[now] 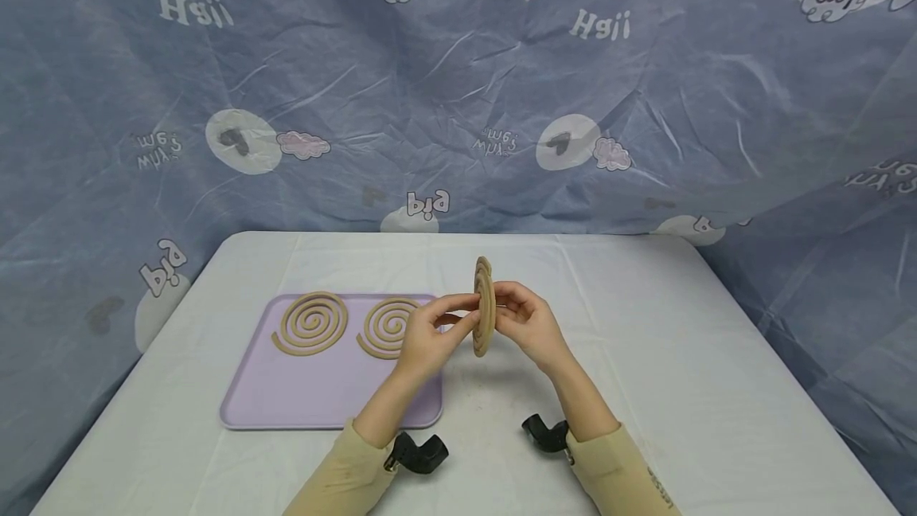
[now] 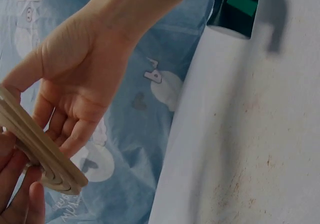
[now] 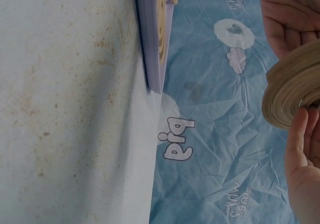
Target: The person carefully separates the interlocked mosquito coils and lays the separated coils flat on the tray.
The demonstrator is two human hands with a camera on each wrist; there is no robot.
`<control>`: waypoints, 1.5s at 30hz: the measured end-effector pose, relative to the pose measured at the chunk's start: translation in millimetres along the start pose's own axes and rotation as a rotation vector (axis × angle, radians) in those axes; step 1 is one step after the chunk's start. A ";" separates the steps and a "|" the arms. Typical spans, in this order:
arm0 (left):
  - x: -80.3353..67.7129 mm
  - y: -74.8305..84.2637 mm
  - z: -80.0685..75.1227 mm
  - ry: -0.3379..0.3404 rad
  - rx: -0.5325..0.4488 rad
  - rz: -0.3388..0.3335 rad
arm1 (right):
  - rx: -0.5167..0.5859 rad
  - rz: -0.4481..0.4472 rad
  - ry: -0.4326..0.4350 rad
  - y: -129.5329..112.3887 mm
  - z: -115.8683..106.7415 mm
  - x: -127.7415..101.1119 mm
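Note:
A tan mosquito coil (image 1: 484, 309) stands on edge above the white table, between the two hands. The left hand (image 1: 428, 341) pinches it from the left, thumb and fingers on its flat face. On the opposite face, the right hand (image 1: 532, 326) grips it with bent fingers. In the left wrist view the coil (image 2: 47, 151) appears tilted, with tightly packed rings; the right wrist view shows part of the coil (image 3: 287, 91), cut off by the frame edge. Whether it is one coil or a nested pair I cannot tell.
Left of the hands lies a lilac tray (image 1: 286, 404), with one spiral coil (image 1: 312, 325) at its back left and another coil (image 1: 387, 329) partly behind the left hand. Brown crumbs (image 3: 102, 44) dot the white tabletop (image 1: 680, 388). A blue printed cloth (image 1: 430, 78) hangs behind.

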State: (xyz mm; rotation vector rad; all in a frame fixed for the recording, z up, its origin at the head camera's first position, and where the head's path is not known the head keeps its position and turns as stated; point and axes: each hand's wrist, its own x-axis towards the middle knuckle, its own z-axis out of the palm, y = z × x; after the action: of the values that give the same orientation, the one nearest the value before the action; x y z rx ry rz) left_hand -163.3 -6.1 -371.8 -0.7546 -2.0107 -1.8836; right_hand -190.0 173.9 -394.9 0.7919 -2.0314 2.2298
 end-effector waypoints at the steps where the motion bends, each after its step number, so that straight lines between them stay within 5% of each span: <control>1: -0.2 -0.4 0.5 0.009 0.002 0.008 | -0.005 0.002 0.001 -0.2 0.3 0.0; 13: -1.1 0.1 5.5 0.093 0.004 0.048 | 0.013 -0.040 0.022 -0.1 3.4 0.9; 28: -1.5 3.9 3.6 0.090 -0.061 -0.071 | 0.038 -0.080 -0.029 -0.1 3.8 1.0; 39: -0.1 -29.2 6.7 0.108 -0.202 -0.028 | 0.056 -0.079 -0.015 -1.3 5.9 1.3; 45: 0.8 -33.6 6.4 0.102 -0.247 -0.039 | 0.054 -0.074 -0.014 -1.7 6.0 1.3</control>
State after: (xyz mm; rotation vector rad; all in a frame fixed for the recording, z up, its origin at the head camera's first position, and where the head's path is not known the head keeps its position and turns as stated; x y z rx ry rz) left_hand -181.6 -0.1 -400.1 -0.6674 -1.7649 -2.1727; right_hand -188.5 168.1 -392.8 0.8746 -1.9216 2.2542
